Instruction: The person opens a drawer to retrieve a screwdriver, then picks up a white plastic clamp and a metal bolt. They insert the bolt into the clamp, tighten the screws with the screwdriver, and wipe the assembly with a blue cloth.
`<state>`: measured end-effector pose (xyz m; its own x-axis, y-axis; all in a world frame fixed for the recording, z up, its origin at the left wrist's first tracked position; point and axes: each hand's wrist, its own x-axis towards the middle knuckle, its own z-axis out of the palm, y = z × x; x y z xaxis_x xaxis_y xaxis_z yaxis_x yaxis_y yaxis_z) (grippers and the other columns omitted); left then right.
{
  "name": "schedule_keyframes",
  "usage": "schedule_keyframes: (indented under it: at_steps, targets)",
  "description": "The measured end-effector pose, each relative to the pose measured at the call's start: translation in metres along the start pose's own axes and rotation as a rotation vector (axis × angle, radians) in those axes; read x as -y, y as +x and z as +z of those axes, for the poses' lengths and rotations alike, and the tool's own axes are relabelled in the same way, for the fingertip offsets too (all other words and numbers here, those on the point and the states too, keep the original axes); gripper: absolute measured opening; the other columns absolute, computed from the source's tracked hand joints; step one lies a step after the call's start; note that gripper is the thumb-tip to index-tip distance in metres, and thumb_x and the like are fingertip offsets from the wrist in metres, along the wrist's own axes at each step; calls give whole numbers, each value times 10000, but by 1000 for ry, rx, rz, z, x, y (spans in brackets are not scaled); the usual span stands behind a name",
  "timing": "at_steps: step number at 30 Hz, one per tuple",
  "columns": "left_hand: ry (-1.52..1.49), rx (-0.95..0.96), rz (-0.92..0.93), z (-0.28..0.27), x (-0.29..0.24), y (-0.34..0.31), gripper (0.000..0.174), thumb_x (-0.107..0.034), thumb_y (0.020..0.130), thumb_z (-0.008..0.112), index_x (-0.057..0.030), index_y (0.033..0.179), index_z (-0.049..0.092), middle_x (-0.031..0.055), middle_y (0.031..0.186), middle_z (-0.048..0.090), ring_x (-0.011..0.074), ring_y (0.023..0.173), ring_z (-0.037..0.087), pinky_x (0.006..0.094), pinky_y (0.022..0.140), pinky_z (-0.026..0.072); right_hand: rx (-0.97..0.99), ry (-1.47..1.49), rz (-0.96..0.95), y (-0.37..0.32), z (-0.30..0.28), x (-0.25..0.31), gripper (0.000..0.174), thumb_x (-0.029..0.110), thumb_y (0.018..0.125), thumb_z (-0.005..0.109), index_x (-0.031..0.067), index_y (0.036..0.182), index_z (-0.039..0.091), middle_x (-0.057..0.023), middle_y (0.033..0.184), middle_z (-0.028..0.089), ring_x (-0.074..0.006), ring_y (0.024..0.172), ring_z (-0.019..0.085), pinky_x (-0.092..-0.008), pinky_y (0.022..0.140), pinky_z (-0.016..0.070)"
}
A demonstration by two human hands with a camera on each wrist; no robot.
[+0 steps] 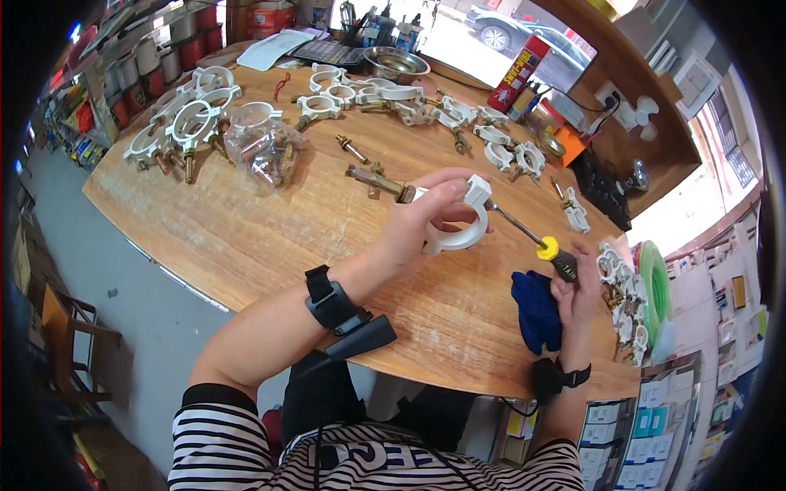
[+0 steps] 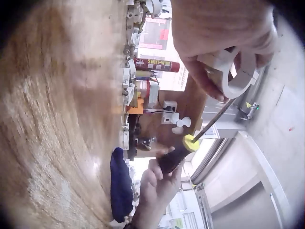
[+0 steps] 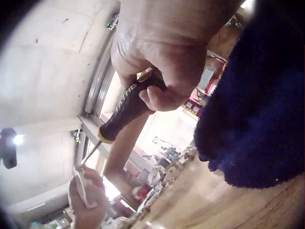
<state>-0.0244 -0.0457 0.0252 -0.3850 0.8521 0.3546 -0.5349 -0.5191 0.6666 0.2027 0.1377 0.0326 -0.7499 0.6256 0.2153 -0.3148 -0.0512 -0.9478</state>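
Observation:
Above the wooden table, the left hand (image 1: 413, 221) grips a white ring clamp (image 1: 463, 237) with its fingers around the ring; a metal bolt (image 1: 372, 182) extends from the clamp's far side. The right hand (image 1: 578, 286) holds a screwdriver by its black handle (image 1: 565, 266) with a yellow collar (image 1: 548, 248). The shaft reaches the clamp's square block (image 1: 477, 191). In the left wrist view, the shaft (image 2: 214, 119) meets the white clamp (image 2: 238, 78) under the left hand (image 2: 224, 28). The right wrist view shows the right hand (image 3: 162, 62) curled round the handle (image 3: 125, 112).
A dark blue cloth (image 1: 536, 311) lies beside the right hand. White clamps with bolts (image 1: 192, 123) stand at the back left, near a plastic bag of bolts (image 1: 264, 151). More clamps (image 1: 626, 295) lie at the right edge, by a green coil (image 1: 655, 282). A loose bolt (image 1: 352, 149) lies mid-table.

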Motion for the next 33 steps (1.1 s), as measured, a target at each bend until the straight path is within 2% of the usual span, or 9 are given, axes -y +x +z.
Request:
schedule_keyframes:
  at_steps: [5,10,12,16,17,26,30,32,33]
  targets:
    - [-66,-40,-115,2,3,1,431,-367,796,446,-53,1091,447,120,895,540,239,797,576,294,574,476,-163,-266,-506,3,10,-4,333,141,830,495,0,1101,362,-118,955,476,-144,594,492,-235,435,406]
    - [-155,-108,-163,-1,8,5,432,-375,798,442,-57,1091,453,124,888,550,231,783,576,297,532,484,36,116,-124,-8,6,10,348,77,809,510,-10,1106,351,-142,972,476,-148,566,488,-245,463,426]
    - [-187,-130,-168,-5,9,6,430,-373,800,440,-58,1092,455,123,885,554,227,774,577,297,520,486,-102,-220,-404,-8,15,5,342,76,806,516,-11,1099,362,-146,969,479,-151,576,494,-241,487,431]
    - [-268,-85,-161,-14,12,9,426,-369,808,431,-38,1074,464,129,900,560,257,790,592,317,555,511,-43,-547,-711,-10,16,6,381,-53,703,577,-1,1045,418,-145,1067,423,-187,836,506,-284,701,476]
    - [-282,-78,-168,-14,12,9,430,-369,809,427,-36,1077,461,132,899,560,252,788,592,314,554,513,-29,-558,-684,-12,11,6,410,-75,669,595,8,1034,427,-146,1104,397,-203,929,470,-302,763,465]
    - [-290,-63,-254,-9,11,10,417,-382,812,414,-72,1089,451,121,904,565,217,744,563,301,514,469,-98,-760,-950,-11,4,8,444,-119,622,622,29,1011,466,-165,1089,420,-207,963,453,-288,782,448]
    - [-264,-101,-242,-11,13,10,400,-373,823,405,-69,1078,457,114,894,570,212,737,561,297,512,465,-143,-855,-977,-14,11,11,397,-79,661,616,2,1016,459,-165,1034,454,-199,874,498,-275,720,465]
    - [-301,-80,-235,-15,15,11,409,-366,818,406,-48,1070,456,134,905,570,222,753,575,302,523,490,-205,-543,-643,-19,15,10,325,12,735,595,-33,1020,444,-149,870,517,-168,692,534,-253,605,471]
    - [-338,-59,-226,-16,15,11,418,-360,814,407,-27,1062,455,154,916,570,232,769,588,307,535,514,-206,-542,-644,-18,14,10,325,12,735,595,-33,1020,444,-149,870,517,-168,692,534,-253,605,471]
